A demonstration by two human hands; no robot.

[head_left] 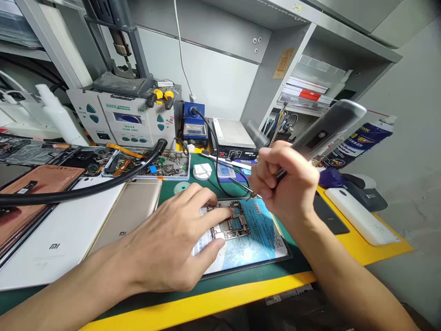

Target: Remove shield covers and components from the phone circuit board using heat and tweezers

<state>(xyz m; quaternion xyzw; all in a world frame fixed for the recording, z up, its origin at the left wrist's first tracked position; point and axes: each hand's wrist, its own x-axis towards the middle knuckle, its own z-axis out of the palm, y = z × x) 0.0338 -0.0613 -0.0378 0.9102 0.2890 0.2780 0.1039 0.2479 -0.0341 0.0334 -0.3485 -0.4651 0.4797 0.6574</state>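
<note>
A bare phone circuit board (245,230) with two cut-out openings lies flat on a blue and white printed sheet (263,243). My left hand (175,239) reaches over its left side, palm down. The index fingertip rests on the board, the thumb is spread apart near its lower edge, and other fingers curl behind. Raised to the right of the board, my right hand (287,181) is closed around a long dark device (320,131) with a round button and a rounded, see-through-looking end. That device tilts up and to the right; its lower part is hidden in the fist.
A hot air station (124,119) stands at the back left, its black hose (103,186) crossing over phone backs (138,197). Behind are a tray of parts (175,168), a soldering station (195,122) and a heating plate (234,133). A spray can (361,142) and white power bank-like block (360,216) sit right.
</note>
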